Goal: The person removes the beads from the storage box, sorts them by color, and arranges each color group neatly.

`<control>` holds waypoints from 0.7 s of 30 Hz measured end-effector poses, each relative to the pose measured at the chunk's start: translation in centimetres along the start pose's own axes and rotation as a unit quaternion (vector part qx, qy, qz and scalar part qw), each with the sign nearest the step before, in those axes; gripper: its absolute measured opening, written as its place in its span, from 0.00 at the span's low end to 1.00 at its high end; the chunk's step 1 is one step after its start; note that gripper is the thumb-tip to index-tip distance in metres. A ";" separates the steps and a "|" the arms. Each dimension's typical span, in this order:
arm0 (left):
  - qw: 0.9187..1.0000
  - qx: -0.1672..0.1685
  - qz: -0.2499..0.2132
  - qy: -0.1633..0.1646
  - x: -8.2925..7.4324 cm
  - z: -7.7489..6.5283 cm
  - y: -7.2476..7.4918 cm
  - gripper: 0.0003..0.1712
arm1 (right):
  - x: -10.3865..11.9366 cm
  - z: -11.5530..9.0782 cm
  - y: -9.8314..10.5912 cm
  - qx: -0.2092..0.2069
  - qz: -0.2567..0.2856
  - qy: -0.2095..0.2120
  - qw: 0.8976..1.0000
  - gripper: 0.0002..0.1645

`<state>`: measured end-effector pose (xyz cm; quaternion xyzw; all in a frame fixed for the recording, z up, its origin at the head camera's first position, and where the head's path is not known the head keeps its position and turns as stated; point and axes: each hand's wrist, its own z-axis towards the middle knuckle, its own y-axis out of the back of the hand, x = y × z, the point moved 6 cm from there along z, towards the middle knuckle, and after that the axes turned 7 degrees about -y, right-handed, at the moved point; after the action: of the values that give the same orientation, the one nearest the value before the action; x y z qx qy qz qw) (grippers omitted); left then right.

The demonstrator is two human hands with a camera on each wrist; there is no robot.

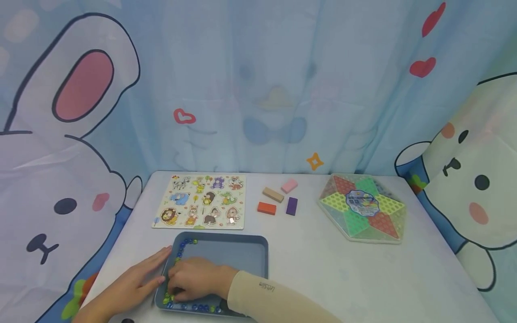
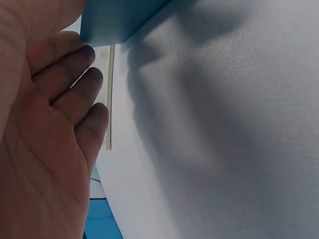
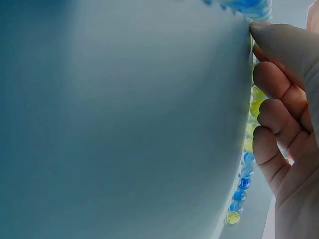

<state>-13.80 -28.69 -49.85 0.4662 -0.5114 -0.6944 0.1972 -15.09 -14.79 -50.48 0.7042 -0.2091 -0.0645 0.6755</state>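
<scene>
A grey-blue tray (image 1: 226, 234) lies on the white table, with blue and yellow-green glass marbles (image 1: 200, 307) lined along its near and left sides. Reaching across it, my right hand (image 1: 198, 279) has its fingers curled, thumb and forefinger pinching at a yellow-green marble (image 1: 172, 297) near the near left corner. More marbles (image 3: 244, 183) run along the wall past the fingertips in the right wrist view. My left hand (image 1: 135, 283) rests by the tray's left rim, fingers extended and loosely bent; the palm (image 2: 45, 164) shows nothing in it.
Behind the tray lies an animal puzzle board (image 1: 202, 201). Right of that are four-sided blocks: orange (image 1: 267, 208), tan (image 1: 273, 194), pink (image 1: 289, 185) and purple (image 1: 291, 206). A hexagonal game box (image 1: 363, 208) sits at the far right. A printed curtain (image 1: 274, 89) hangs behind the table.
</scene>
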 end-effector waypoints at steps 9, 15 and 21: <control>0.999 0.026 -0.014 0.024 0.0 0.1 0.1 0.40 | -1.2 -0.2 0.4 -0.027 0.010 -0.025 0.999 0.11; 0.997 0.048 -0.026 0.055 0.5 0.2 -0.1 0.43 | -3.0 -2.1 3.2 -0.064 0.026 -0.067 0.995 0.11; 0.994 0.062 -0.053 0.072 0.7 0.3 -0.3 0.44 | -4.9 -5.2 6.4 -0.136 0.030 -0.102 0.985 0.09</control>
<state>-14.32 -28.97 -50.41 0.5522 -0.5127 -0.6358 0.1674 -18.94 -8.09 -44.72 0.5889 -0.2875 -0.1438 0.7415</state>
